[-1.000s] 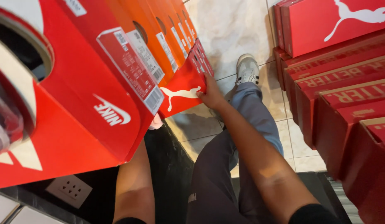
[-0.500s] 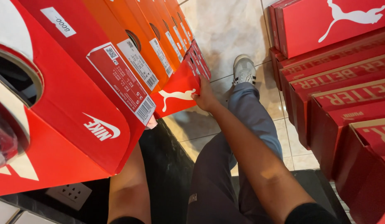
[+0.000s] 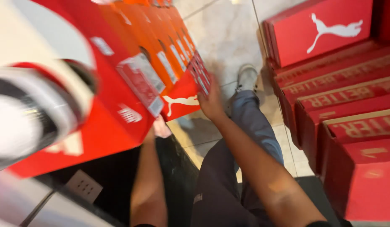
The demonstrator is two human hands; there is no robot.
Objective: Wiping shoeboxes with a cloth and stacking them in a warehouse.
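The red shoebox (image 3: 184, 98) is pressed at its near end by the open right hand (image 3: 209, 103), its long axis running away up the stack, while the left hand (image 3: 155, 130) is mostly hidden beneath, its grip not discernible.

The red shoe box (image 3: 184, 101) with a white leaping-cat logo on its end face sat lowest in a leaning column of boxes, tilted so its end faced down and to the right. A label patch covered its upper right corner. The right hand (image 3: 211, 103) pressed flat against that end, fingers spread upward. The left hand (image 3: 159, 128) was tucked under the box's lower left edge, mostly hidden, only a pale bit showing. Motion blur softened the details.
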